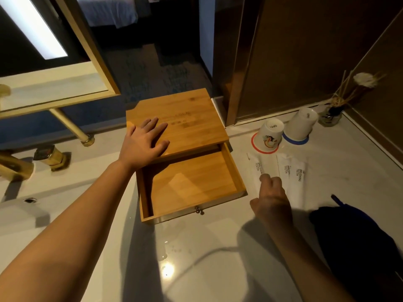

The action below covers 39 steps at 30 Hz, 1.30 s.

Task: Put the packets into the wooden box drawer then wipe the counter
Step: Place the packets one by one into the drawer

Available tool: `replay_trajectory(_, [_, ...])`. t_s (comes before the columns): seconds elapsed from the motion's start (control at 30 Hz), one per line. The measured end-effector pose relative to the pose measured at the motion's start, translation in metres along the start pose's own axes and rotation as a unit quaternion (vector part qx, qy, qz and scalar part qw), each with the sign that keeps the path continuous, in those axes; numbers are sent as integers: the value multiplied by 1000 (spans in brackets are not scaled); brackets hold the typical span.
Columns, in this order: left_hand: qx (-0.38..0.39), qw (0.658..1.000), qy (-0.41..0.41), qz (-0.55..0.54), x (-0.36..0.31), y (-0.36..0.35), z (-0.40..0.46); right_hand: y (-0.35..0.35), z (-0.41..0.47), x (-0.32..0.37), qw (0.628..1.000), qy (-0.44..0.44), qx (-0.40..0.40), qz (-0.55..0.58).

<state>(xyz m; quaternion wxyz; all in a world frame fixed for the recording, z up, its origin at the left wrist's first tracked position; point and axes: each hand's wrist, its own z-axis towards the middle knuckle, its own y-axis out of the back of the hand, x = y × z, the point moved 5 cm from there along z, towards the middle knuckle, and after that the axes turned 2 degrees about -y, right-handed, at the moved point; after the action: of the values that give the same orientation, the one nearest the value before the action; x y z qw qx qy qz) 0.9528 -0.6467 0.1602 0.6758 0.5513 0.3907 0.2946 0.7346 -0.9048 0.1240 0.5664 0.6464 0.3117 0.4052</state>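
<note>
Counter point(196, 258), pale and glossy, carries a dark blue cloth point(353, 232) at the near right edge; just beyond it the right hand point(272, 199) hovers with fingers loosely curled over the near ends of the white packets point(292, 171), gripping nothing that can be made out. Left of the packets the drawer point(192, 182) of the wooden box point(187, 118) stands pulled out and bare inside, while the left hand point(144, 142) lies flat, fingers spread, on the box top. Farther right, two upturned cups point(285, 131) sit on coasters.

"BRUSHING TEETH" on white packets point(290, 171), box engraving illegible
</note>
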Motion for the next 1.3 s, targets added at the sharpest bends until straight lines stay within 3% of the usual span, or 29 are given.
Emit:
replay_trajectory(0.2, [2, 1000, 1, -1, 1, -1, 0, 19, 14, -15, 995, -100, -2, 11])
replay_trajectory(0.3, [1, 1000, 1, -5, 1, -1, -1, 26, 21, -22, 994, -103, -16, 25])
replay_trajectory(0.6, [0, 1000, 5, -1, 2, -2, 1, 82, 29, -28, 933, -126, -61, 331])
replay_trajectory(0.67, [-1, 1000, 5, -3, 2, -2, 0, 96, 29, -24, 876, -144, -48, 457])
replay_trajectory(0.77, [-1, 1000, 5, -6, 2, -3, 0, 105, 27, -14, 748, -173, -26, 640])
replay_trajectory(0.87, [1, 1000, 7, -7, 1, -3, 0, 100, 25, 8, 628, -174, 66, 756])
replay_trajectory(0.93, [5, 1000, 8, -4, 0, -2, 0, 97, 24, 27, 579, -164, 125, 789])
replay_trajectory(0.97, [7, 1000, 9, -5, 0, -2, 0, 97, 25, 36, 576, -153, 141, 791])
replay_trajectory(1.0, [8, 1000, 9, -5, 0, -2, 0, 97, 26, 44, 590, -135, 144, 783])
replay_trajectory(1.03, [8, 1000, 9, -6, 0, -2, 0, 100, 28, 52, 626, -107, 131, 761])
replay_trajectory(1.17, [8, 1000, 6, -6, -2, 0, 0, 120, 34, 78, 838, 64, -24, 541])
replay_trajectory(1.23, [4, 1000, 3, -9, -1, 2, -1, 122, 28, 97, 885, 206, -90, 407])
replay_trajectory(1.3, [2, 1000, -3, -15, 0, 2, -1, 110, 16, 115, 889, 347, -127, 270])
